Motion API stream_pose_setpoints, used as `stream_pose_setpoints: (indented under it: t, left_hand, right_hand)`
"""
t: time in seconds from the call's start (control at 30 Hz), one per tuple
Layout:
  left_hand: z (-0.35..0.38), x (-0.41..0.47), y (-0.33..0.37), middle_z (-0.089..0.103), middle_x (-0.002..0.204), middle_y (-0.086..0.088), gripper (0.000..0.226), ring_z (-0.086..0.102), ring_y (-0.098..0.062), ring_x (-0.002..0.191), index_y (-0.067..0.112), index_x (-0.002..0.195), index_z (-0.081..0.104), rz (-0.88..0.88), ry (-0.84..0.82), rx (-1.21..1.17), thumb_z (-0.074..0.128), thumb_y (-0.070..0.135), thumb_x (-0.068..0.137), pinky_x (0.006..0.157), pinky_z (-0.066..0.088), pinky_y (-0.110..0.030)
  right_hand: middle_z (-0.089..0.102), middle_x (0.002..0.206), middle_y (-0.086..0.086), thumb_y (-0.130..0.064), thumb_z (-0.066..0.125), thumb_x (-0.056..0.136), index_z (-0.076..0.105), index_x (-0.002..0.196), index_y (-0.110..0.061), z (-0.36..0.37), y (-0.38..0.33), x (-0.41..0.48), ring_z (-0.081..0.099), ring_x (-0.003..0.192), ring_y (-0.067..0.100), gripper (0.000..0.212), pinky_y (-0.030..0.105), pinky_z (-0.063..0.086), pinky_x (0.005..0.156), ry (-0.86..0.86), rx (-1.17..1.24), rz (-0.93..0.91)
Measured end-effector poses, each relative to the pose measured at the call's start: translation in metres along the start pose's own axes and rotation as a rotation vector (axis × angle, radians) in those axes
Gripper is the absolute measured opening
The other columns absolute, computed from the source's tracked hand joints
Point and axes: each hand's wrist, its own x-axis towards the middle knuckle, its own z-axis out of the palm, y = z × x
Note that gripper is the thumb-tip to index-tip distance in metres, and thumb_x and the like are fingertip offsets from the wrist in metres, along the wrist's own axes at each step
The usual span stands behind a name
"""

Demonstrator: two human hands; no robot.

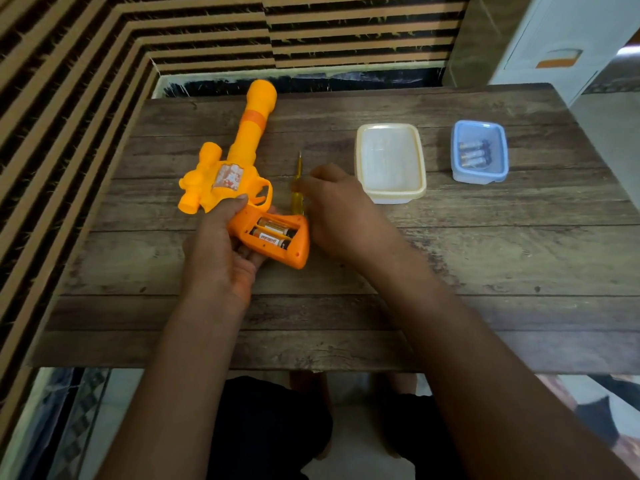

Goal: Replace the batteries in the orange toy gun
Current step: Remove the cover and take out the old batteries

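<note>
The orange toy gun (239, 174) lies on its side at the left part of the wooden surface (485, 254), with the barrel pointing away from the person. The left hand (221, 251) holds it at the grip, the fingers under the handle and the thumb over the body.

The battery compartment in the handle is open, and I see no cover on it or anywhere on the surface. Two batteries (273, 232) sit inside, so I judge that the opening step is done and the old cells are not yet taken out.

The right hand (332, 209) is just beside the gun, over the handle of a yellow screwdriver (298, 188) that lies on the surface. Its fingers are bent down, but I cannot tell if they pinch the tool or only touch it.

Further right stands a cream container (391, 197), which looks empty. Beyond it a blue container (479, 178) holds some batteries (472, 154), probably the new ones.

What is left, in my opinion: to remove the two cells, to put fresh ones in, and to close the compartment.
</note>
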Motion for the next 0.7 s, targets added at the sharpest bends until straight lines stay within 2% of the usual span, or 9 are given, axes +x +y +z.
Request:
stream_pose_setpoints:
  t: [0.07, 0.13, 0.23, 0.37, 0.57, 0.63, 0.7]
  left_hand:
    - [-0.001, 0.0, 0.0, 0.079, 0.11, -0.013, 0.04, 0.08, -0.023, 0.09, 0.013, 0.135, 0.063, -0.012, -0.001, 0.004, 0.069, 0.016, 0.095, 0.063, 0.064, -0.035]
    - [-0.002, 0.001, 0.0, 0.079, 0.111, -0.016, 0.04, 0.08, -0.024, 0.09, 0.012, 0.135, 0.062, -0.021, 0.0, 0.01, 0.068, 0.016, 0.096, 0.061, 0.064, -0.034]
    - [-0.005, 0.002, 0.001, 0.079, 0.109, -0.017, 0.04, 0.08, -0.025, 0.091, 0.013, 0.135, 0.061, -0.024, 0.0, 0.001, 0.068, 0.016, 0.095, 0.061, 0.064, -0.035]
    - [-0.005, 0.003, 0.002, 0.079, 0.109, -0.018, 0.045, 0.08, -0.028, 0.091, 0.012, 0.137, 0.059, -0.037, 0.015, -0.015, 0.07, 0.015, 0.093, 0.061, 0.064, -0.037]
    - [-0.005, 0.006, 0.0, 0.078, 0.115, -0.016, 0.046, 0.08, -0.026, 0.091, 0.015, 0.137, 0.059, -0.047, 0.028, -0.003, 0.071, 0.016, 0.093, 0.059, 0.063, -0.037]
    - [-0.004, 0.007, -0.001, 0.077, 0.117, -0.015, 0.045, 0.08, -0.025, 0.095, 0.016, 0.136, 0.06, -0.05, 0.025, 0.008, 0.071, 0.018, 0.093, 0.06, 0.064, -0.037]
    - [-0.004, 0.008, -0.003, 0.077, 0.119, -0.014, 0.044, 0.079, -0.026, 0.099, 0.017, 0.135, 0.061, -0.053, 0.031, 0.013, 0.072, 0.019, 0.092, 0.063, 0.064, -0.038]
  right_hand:
    - [0.051, 0.143, 0.02, -0.019, 0.061, 0.099, 0.065, 0.137, -0.015, 0.007, 0.002, 0.004, 0.059, 0.124, 0.038, 0.039, 0.046, 0.053, 0.1, -0.043, -0.006, 0.01]
    - [0.051, 0.143, 0.018, -0.025, 0.06, 0.102, 0.068, 0.133, -0.015, 0.011, 0.005, 0.004, 0.061, 0.12, 0.034, 0.033, 0.04, 0.053, 0.097, -0.062, -0.031, -0.013]
    - [0.063, 0.127, 0.017, -0.025, 0.061, 0.101, 0.074, 0.116, -0.008, 0.014, 0.006, 0.008, 0.064, 0.11, 0.032, 0.026, 0.041, 0.054, 0.09, -0.038, -0.067, -0.035]
    - [0.07, 0.1, 0.016, -0.022, 0.057, 0.098, 0.075, 0.096, -0.011, 0.017, 0.004, 0.013, 0.068, 0.092, 0.038, 0.021, 0.044, 0.058, 0.079, 0.015, -0.187, 0.066]
    - [0.071, 0.098, 0.02, -0.015, 0.056, 0.096, 0.074, 0.1, -0.009, 0.012, -0.003, 0.004, 0.068, 0.091, 0.043, 0.019, 0.04, 0.056, 0.076, 0.096, -0.232, 0.114]
    - [0.072, 0.098, 0.021, -0.014, 0.058, 0.092, 0.075, 0.107, -0.01, 0.009, -0.004, -0.002, 0.068, 0.091, 0.045, 0.023, 0.044, 0.059, 0.077, 0.183, -0.185, 0.108]
    - [0.073, 0.089, 0.021, -0.011, 0.059, 0.087, 0.075, 0.11, -0.01, 0.005, -0.004, -0.011, 0.068, 0.082, 0.046, 0.028, 0.048, 0.059, 0.07, 0.304, -0.083, 0.068]
